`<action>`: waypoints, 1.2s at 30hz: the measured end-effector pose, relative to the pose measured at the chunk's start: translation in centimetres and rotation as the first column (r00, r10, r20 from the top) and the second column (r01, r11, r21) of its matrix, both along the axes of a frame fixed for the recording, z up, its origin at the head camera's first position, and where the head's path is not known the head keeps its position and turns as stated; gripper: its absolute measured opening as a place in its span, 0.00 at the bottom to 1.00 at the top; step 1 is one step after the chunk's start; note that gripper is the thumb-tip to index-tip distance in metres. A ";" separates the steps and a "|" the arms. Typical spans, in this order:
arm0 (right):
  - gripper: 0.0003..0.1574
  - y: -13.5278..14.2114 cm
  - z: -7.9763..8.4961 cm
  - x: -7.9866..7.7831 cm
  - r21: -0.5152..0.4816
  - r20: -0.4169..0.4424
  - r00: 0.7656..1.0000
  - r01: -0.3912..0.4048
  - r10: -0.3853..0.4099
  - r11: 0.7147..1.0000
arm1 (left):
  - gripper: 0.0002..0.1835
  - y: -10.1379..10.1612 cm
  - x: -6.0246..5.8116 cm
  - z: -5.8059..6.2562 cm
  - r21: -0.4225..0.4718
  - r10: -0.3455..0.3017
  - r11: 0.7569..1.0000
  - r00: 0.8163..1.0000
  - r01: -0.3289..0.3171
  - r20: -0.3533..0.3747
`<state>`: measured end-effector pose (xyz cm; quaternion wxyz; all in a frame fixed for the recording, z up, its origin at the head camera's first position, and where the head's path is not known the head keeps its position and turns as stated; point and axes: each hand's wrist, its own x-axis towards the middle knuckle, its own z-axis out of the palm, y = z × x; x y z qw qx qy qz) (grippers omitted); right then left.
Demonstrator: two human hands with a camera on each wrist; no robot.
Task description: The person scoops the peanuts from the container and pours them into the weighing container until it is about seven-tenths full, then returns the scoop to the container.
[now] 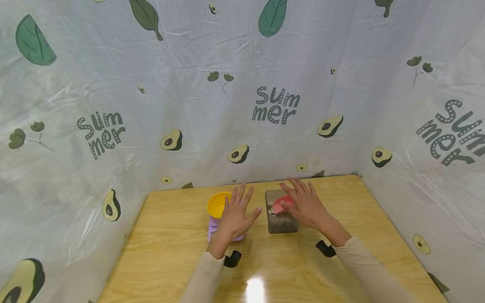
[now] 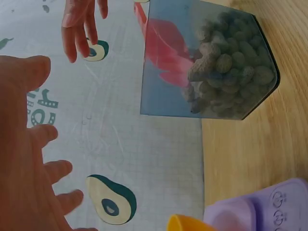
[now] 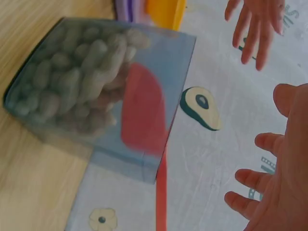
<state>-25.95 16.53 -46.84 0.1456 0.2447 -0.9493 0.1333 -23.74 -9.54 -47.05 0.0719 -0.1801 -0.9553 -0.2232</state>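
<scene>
Stage: judged preparatory, with scooping and weighing apparently not begun. No peanuts can be made out in the visible part of the yellow bowl [image 1: 217,206].

Container [image 1: 282,225], one, clear smoky plastic: placed upright on the wood-grain table [image 1: 166,244], to the right of the scale; partly filled with unshelled peanuts [image 2: 231,67].

Scoop [image 3: 143,110], one, pinkish red: rested in the container against the peanuts, its handle [image 3: 161,202] projected past the rim.

Kitchen scale [image 1: 213,225], one, lilac: partly hidden behind the left hand in the head view; the bowl is set at its far end. Any reading cannot be made out.

Left hand [image 1: 235,219], one: released, nothing grasped; held raised in front of the scale, fingers spread and pointed forward, thumb angled towards the container.

Right hand [image 1: 308,208], one: likewise released; poised by the container's right side, fingers fanned, thumb set apart, scoop untouched.

Next move, as judged: the scoop's handle would need to be grasped by the right hand and peanuts lifted level across to the bowl; spillage at the rim should be guarded against.
</scene>
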 end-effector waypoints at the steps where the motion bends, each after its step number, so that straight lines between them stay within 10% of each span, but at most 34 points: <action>1: 0.38 0.2 0.0 -0.1 0.006 -0.010 1.000 -0.003 0.003 1.000 | 0.41 0.0 -0.1 -0.1 0.017 -0.011 1.000 1.000 0.011 0.001; 15: 0.33 3.7 0.2 -1.6 0.163 -0.163 0.983 -0.053 0.080 0.985 | 0.55 1.4 -2.3 -2.5 0.323 -0.134 0.944 0.975 0.070 0.178; 28: 0.25 3.6 -0.1 -3.3 0.447 -0.167 0.969 -0.093 0.185 0.890 | 0.58 3.3 -4.5 -5.4 0.375 -0.222 0.919 0.946 0.121 0.238; 36: 0.14 3.4 -0.6 -3.8 0.426 -0.110 0.976 -0.124 0.187 0.896 | 0.62 4.0 -5.1 -6.3 0.445 -0.262 0.890 0.913 0.103 0.313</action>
